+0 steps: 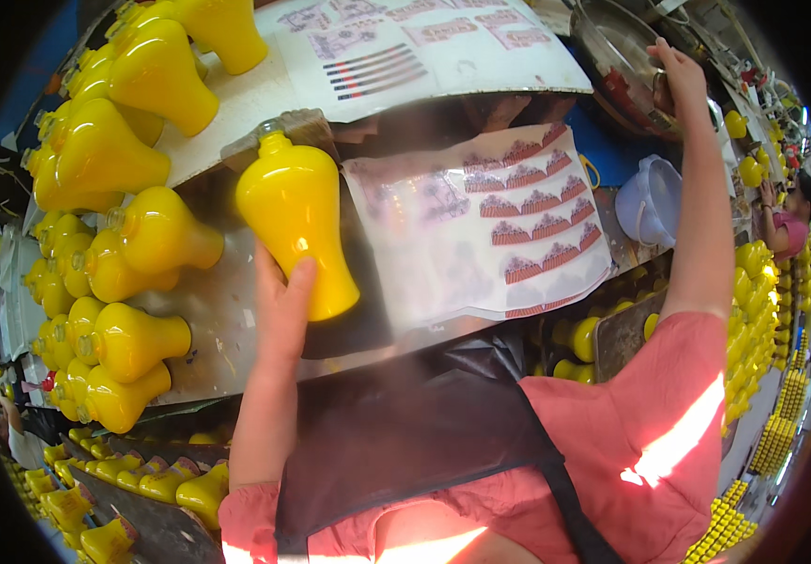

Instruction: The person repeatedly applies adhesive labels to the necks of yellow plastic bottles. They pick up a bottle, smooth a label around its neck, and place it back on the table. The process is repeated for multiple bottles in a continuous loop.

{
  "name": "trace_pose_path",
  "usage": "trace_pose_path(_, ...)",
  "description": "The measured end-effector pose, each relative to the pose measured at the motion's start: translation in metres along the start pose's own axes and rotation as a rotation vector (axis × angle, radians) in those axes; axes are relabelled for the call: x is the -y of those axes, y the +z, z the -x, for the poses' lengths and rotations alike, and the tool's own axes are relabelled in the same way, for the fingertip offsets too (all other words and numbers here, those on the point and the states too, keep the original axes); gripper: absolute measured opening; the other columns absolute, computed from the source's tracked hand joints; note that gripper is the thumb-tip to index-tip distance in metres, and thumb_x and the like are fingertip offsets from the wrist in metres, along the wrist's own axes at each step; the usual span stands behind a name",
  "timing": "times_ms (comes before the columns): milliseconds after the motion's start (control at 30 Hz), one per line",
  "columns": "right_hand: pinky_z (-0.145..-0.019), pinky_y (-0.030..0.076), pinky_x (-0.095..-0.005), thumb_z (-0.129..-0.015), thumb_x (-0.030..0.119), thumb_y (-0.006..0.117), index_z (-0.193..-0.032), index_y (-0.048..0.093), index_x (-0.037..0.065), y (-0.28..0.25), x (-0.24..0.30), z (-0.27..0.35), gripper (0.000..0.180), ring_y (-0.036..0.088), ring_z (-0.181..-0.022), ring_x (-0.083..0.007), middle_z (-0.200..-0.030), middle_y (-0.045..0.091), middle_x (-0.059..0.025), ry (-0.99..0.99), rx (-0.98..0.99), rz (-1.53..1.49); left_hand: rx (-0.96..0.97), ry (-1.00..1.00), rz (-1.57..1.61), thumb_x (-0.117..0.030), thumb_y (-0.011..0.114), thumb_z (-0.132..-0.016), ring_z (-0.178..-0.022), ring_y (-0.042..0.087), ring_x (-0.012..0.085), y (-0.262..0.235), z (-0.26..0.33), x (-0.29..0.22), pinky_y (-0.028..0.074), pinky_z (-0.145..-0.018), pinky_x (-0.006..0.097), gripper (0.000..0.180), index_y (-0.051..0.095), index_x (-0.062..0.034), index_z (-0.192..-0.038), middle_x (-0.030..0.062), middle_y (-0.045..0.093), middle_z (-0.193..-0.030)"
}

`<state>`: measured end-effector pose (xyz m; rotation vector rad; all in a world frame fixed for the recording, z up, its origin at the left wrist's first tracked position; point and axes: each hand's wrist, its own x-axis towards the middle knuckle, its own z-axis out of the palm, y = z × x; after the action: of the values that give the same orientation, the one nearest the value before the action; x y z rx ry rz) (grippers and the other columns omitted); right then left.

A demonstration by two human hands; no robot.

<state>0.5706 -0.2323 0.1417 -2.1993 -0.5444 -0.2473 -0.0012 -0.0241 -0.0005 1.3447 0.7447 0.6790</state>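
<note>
My left hand (285,296) is closed round the lower part of a glossy yellow bottle (295,211) with a rounded shoulder and a clear, narrow glass neck. The bottle leans slightly, its neck end beside a dark block (307,130) at the board's edge. My thumb lies across the yellow surface; the other fingers are mostly hidden behind it. Far to the right, my right hand (680,83) reaches over a round metal basin (617,42). Its fingers look apart, with nothing visible between them. Beside the bottle lies a sheet of printed decals (537,221) with rows of reddish-brown, scalloped patterns.
Several similar yellow bottles (142,338) stand crowded along the left side. A white board (537,80) at the back carries more decal pieces (377,73). A pale bucket (648,202) stands at the right. More yellow bottles (751,320) fill racks beyond; other people work at both edges.
</note>
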Motion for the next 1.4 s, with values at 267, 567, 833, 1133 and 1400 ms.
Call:
trace_pose_path(267, -0.077, 0.051, -0.0383, -0.095, 0.036, 0.066, -0.096, 0.073, -0.003, 0.002, -0.106, -0.101, 0.040, 0.068, -0.078, -0.0203, -0.084, 0.073, -0.0114, 0.143, 0.422, 0.435, -0.036, -0.002, 0.067, -0.023, 0.064, -0.098, -0.134, 0.050, 0.0243, 0.000, 0.000, 0.003, 0.037, -0.115, 0.038, 0.073, 0.029, 0.0003, -0.157, 0.0146, 0.050, -0.148)
trace_pose_path(567, -0.054, 0.037, -0.0292, -0.091, 0.052, 0.072, -0.094, 0.071, 0.017, -0.015, -0.069, -0.072, 0.036, 0.050, -0.062, -0.0104, -0.074, 0.055, 0.0025, 0.262, 0.357, 0.038, -0.083, 0.101, 0.054, -0.014, 0.063, -0.094, -0.151, 0.029, 0.0273, 0.006, 0.000, 0.003, 0.024, -0.123, 0.041, 0.092, 0.007, -0.0037, -0.166, 0.0167, 0.025, -0.166)
trace_pose_path(833, -0.044, 0.027, -0.0212, -0.096, 0.053, 0.068, -0.085, 0.066, 0.017, -0.037, 0.055, 0.056, 0.038, 0.038, -0.046, -0.0022, -0.058, 0.049, 0.0057, 0.133, 0.652, -0.234, -0.003, -0.065, 0.099, -0.011, 0.063, -0.091, -0.135, 0.050, 0.0252, -0.002, -0.002, 0.000, 0.040, -0.114, 0.038, 0.078, 0.027, -0.0025, -0.159, 0.0143, 0.049, -0.148)
trace_pose_path(1133, -0.048, 0.030, -0.0189, -0.102, 0.027, 0.064, -0.101, 0.075, 0.003, 0.015, 0.114, 0.179, 0.027, 0.042, -0.053, -0.0001, -0.077, 0.066, 0.0014, 0.041, 1.086, -0.158, -0.002, 0.122, -0.194, -0.024, 0.062, -0.095, -0.134, 0.055, 0.0350, -0.005, -0.003, 0.005, 0.044, -0.110, 0.038, 0.098, -0.003, -0.0056, -0.166, 0.0234, 0.048, -0.152)
trace_pose_path(1400, -0.071, 0.046, -0.0223, -0.101, 0.022, 0.065, -0.111, 0.074, 0.000, 0.026, 0.068, 0.224, 0.026, 0.062, -0.076, -0.0087, -0.091, 0.072, -0.0069, -0.170, 0.737, 0.143, 0.016, 0.225, -0.317, -0.026, 0.064, -0.094, -0.133, 0.057, 0.0390, -0.010, -0.004, 0.007, 0.043, -0.111, 0.040, 0.096, 0.004, -0.0032, -0.165, 0.0265, 0.051, -0.150)
